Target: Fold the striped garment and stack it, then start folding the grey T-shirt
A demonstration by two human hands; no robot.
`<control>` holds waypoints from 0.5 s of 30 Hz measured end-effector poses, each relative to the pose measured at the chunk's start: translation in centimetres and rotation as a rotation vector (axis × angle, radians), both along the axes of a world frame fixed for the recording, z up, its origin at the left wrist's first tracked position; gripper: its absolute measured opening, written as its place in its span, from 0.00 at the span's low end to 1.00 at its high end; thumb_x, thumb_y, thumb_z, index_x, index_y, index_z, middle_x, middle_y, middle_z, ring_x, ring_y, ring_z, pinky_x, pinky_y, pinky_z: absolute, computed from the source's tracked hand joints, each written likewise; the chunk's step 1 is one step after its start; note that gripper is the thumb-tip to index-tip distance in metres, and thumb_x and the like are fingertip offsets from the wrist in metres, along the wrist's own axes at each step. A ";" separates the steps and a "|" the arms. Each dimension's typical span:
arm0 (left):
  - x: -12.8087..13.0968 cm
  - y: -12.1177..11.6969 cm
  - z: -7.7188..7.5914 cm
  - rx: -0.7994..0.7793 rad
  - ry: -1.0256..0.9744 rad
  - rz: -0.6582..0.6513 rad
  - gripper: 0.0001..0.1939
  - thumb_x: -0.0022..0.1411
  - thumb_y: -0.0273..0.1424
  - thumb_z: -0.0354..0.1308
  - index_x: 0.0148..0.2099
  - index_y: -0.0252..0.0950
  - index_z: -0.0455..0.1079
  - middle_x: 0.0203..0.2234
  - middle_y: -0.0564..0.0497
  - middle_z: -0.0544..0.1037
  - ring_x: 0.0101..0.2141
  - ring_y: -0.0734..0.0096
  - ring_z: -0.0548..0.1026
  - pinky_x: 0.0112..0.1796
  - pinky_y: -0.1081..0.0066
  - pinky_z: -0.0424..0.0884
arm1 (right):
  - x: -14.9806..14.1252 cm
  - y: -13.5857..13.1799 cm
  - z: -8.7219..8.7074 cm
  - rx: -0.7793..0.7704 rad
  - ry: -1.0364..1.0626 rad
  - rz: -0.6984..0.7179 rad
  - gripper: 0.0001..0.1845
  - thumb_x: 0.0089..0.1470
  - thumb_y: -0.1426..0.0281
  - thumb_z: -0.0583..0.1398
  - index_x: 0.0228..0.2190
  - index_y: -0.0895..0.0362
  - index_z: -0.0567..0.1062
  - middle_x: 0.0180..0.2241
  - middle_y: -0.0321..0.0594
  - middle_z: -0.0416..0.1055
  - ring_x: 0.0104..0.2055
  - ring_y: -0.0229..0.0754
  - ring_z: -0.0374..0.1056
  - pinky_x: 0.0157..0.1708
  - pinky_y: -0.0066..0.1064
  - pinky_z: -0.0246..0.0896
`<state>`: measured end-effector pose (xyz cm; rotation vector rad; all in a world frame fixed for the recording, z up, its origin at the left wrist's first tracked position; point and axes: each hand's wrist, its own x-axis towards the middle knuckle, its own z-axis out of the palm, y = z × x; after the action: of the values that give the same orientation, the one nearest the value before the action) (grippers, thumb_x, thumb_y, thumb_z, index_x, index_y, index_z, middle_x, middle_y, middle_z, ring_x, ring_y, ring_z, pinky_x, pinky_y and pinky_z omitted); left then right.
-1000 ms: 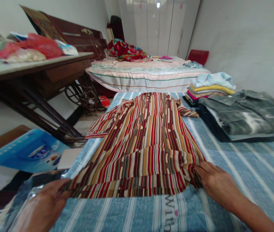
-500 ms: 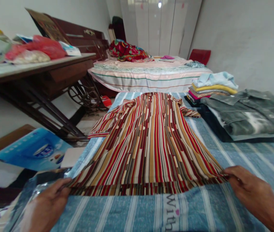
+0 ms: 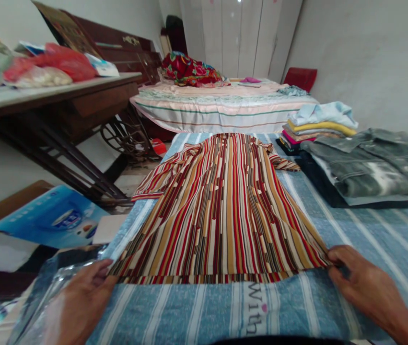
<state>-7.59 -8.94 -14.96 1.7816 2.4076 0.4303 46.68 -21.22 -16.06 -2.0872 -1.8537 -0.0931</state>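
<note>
A long striped shirt (image 3: 221, 206) in red, tan, cream, black and maroon lies spread flat, neckline at the far end. Its left sleeve stretches out sideways; the right one is bunched close to the body. My left hand (image 3: 85, 292) has its fingers closed on the near left corner of the hem. On the opposite corner, my right hand (image 3: 362, 282) pinches the cloth between thumb and fingers. Under the shirt is a blue cover with white stripes (image 3: 160, 311), with lettering in front of the hem.
Folded clothes (image 3: 320, 127) are stacked at the right, beside a folded grey-green denim jacket (image 3: 376, 165). To the left stand a sewing-machine table (image 3: 106, 86) with bags on it and a blue carton (image 3: 52, 215). A bed (image 3: 218, 112) lies behind.
The hem's lower edge lies a little farther away and flatter, with less of its underside band showing. Both hands have shifted slightly inward with the corners. The view has tipped slightly downward.
</note>
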 end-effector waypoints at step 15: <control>0.5 -0.9 1.3 -0.029 -0.103 0.220 0.24 0.48 0.47 0.47 0.42 0.43 0.74 0.31 0.53 0.79 0.32 0.61 0.76 0.32 0.70 0.68 | 1.0 -0.4 -0.8 0.241 -0.024 -0.115 0.17 0.56 0.58 0.50 0.28 0.55 0.72 0.25 0.36 0.74 0.22 0.38 0.71 0.21 0.26 0.61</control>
<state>-7.07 -9.80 -13.68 1.4507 2.5315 0.4937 47.69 -21.57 -16.83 -2.0295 -1.6439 -0.3535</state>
